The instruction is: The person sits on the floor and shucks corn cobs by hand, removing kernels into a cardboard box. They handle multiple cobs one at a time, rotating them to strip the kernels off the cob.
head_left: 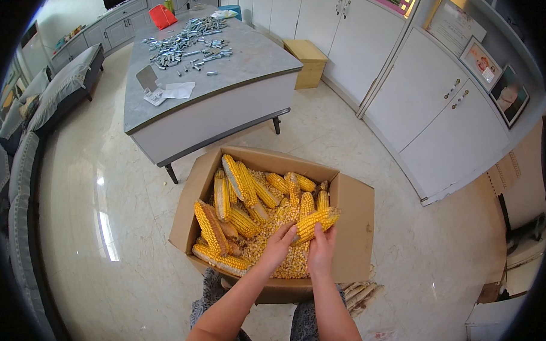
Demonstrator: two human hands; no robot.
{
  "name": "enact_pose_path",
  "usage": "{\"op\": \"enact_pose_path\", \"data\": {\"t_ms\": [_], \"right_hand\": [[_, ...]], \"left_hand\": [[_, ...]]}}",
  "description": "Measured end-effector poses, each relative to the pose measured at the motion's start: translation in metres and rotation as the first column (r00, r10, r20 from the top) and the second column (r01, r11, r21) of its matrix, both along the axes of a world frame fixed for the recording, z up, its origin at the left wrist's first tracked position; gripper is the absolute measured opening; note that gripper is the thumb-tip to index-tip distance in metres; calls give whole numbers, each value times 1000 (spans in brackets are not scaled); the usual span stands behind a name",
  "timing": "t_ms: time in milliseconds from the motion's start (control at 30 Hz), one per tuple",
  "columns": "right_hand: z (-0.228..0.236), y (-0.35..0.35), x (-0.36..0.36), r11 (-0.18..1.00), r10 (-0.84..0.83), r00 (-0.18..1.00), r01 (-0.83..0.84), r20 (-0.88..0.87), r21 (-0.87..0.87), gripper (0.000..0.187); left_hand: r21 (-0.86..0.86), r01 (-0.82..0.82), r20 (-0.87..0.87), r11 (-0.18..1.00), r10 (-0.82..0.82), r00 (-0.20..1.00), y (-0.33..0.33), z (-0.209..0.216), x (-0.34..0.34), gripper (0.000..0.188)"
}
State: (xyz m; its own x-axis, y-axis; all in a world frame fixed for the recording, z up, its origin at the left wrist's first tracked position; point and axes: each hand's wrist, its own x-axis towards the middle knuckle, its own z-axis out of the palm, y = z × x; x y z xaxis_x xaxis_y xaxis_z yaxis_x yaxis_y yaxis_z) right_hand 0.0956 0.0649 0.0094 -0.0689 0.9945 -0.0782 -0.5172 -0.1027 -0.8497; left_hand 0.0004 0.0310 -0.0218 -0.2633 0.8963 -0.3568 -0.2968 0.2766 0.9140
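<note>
Between my two hands is an ear of corn (316,223), tilted up to the right over the open cardboard box (356,228). My left hand (280,242) grips its lower left end, and my right hand (321,248) is wrapped round it from below, near the middle. Loose yellow kernels (291,263) cover the bottom of the box beneath my hands. More ears of corn (243,222) lean and lie in a heap along the box's left side. Several others stand or lie at its far right, just beyond the held ear.
A grey-topped table (245,63) stands ahead, strewn with small metal cylinders (184,44), papers (179,90) and a red bag (162,16). White cabinets (439,110) line the right, with a wooden box (306,62) beside them. A sofa (29,161) runs along the left. Bare cobs (360,295) lie beside my leg.
</note>
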Motion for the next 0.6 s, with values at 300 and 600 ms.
{"op": "enact_pose_path", "data": {"t_ms": [300, 600], "right_hand": [[-4, 13, 14, 998, -53, 984, 59, -171, 31, 39], [-5, 9, 17, 907, 301, 891, -378, -341, -184, 41]], "left_hand": [[128, -78, -49, 989, 84, 995, -4, -16, -6, 39], [-102, 259, 543, 961, -164, 824, -10, 37, -20, 49]]}}
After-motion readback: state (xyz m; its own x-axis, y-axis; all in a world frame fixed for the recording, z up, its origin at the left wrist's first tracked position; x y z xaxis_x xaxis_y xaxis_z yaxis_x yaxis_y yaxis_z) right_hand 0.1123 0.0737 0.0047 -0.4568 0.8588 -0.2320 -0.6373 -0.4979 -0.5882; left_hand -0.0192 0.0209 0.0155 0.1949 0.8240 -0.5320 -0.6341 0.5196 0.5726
